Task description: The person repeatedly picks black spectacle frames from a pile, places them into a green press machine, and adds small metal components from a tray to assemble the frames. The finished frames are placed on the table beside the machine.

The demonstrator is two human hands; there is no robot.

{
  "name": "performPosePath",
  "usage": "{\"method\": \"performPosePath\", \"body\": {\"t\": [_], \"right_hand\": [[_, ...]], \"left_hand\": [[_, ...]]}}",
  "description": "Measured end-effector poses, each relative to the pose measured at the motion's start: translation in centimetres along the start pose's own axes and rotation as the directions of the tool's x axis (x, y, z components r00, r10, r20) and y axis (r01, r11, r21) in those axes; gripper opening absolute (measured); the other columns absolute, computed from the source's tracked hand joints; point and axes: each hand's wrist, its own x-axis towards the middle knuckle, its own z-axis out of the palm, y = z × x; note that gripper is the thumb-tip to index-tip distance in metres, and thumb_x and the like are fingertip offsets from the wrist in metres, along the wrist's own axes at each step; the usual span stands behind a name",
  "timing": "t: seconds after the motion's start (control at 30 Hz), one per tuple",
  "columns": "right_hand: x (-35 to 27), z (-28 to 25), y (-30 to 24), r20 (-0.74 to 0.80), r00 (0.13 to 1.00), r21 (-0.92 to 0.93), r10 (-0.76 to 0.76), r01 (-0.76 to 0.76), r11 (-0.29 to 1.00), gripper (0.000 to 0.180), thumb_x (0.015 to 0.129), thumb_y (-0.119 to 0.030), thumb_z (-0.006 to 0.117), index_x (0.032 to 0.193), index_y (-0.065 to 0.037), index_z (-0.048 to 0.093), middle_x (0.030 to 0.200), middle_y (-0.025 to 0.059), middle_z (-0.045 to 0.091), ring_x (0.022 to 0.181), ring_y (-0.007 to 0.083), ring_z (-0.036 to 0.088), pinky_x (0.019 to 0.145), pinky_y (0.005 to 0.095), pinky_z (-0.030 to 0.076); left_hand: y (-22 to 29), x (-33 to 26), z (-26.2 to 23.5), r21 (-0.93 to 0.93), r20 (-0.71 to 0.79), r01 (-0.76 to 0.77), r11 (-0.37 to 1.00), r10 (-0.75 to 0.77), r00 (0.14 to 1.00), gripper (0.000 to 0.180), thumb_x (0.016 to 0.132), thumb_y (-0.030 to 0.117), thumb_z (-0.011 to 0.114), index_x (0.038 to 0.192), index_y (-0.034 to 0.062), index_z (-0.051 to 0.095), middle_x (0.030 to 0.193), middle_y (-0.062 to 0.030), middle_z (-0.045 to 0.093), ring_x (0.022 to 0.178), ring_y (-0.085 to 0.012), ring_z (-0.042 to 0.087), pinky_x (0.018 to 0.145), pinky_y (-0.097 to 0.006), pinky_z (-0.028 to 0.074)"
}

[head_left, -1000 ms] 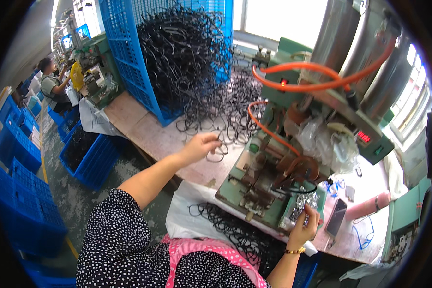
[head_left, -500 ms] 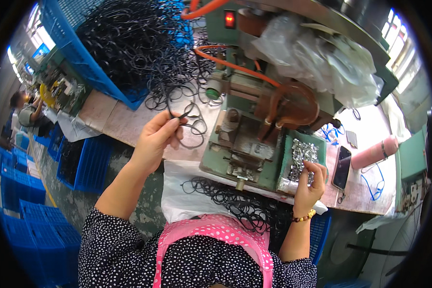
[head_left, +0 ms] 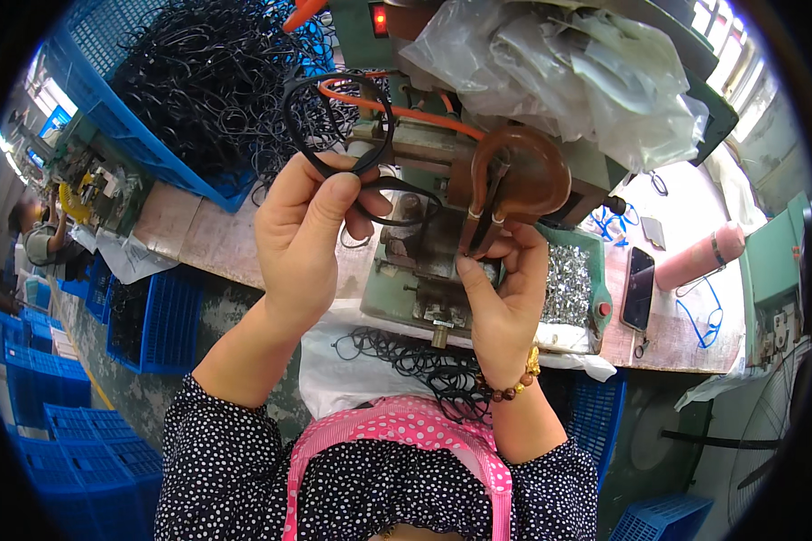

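My left hand [head_left: 302, 234] is closed, thumb and forefinger pinching a black looped cord [head_left: 390, 126]. One big loop rises above the fingers and a smaller one extends right toward the machine. My right hand [head_left: 510, 307] is at the green bench machine [head_left: 388, 287], its fingers drawn together just beneath the tips of a brown bent tube [head_left: 550, 180]. Whatever those fingertips hold is too small or hidden to make out. Beside this hand, small shiny metal pieces [head_left: 568, 284] fill a green-rimmed tray. More black loops [head_left: 406, 356] lie across white sheeting below the machine.
A blue crate [head_left: 122, 117] heaped with black cords stands at the far left. Clear plastic bags [head_left: 568, 81] hang over the machine. Right of the tray lie a phone [head_left: 639, 288], a pink bottle [head_left: 699, 257] and blue cord [head_left: 715, 320]. Another person [head_left: 41, 239] sits far left.
My right hand has left the metal pieces in the tray and moved left to the machine. My left hand has come up and right, lifting the black cord clear of the tabletop.
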Motion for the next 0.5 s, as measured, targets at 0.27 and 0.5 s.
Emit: {"method": "performPosePath", "body": {"t": [0.27, 0.5], "right_hand": [[-0.2, 0.3, -0.1, -0.058, 0.995, 0.13, 0.078, -0.07, 0.989, 0.052, 0.085, 0.008, 0.065, 0.131, 0.003, 0.041, 0.1, 0.0082, 0.063, 0.094, 0.0131, 0.059, 0.087, 0.0254, 0.047], [0.0, -0.3, 0.1, 0.016, 0.999, 0.126, 0.046, -0.048, 0.991, 0.053, 0.086, 0.01, 0.063, 0.135, 0.001, 0.042, 0.106, 0.0061, 0.059, 0.102, 0.0131, 0.055, 0.091, 0.0265, 0.045]], "left_hand": [[-0.1, -0.2, 0.1, 0.032, -0.05, 0.013, 0.999, -0.011, 0.999, 0.019, 0.103, 0.013, 0.054, 0.114, -0.0008, 0.059, 0.103, -0.0078, 0.069, 0.077, -0.0085, 0.062, 0.064, -0.02, 0.047], [1.5, -2.5, 1.0, 0.156, 0.028, 0.083, 0.984, -0.088, 0.996, 0.016, 0.1, 0.006, 0.055, 0.113, -0.0011, 0.06, 0.093, -0.0079, 0.07, 0.074, -0.0073, 0.059, 0.066, -0.02, 0.047]]}}
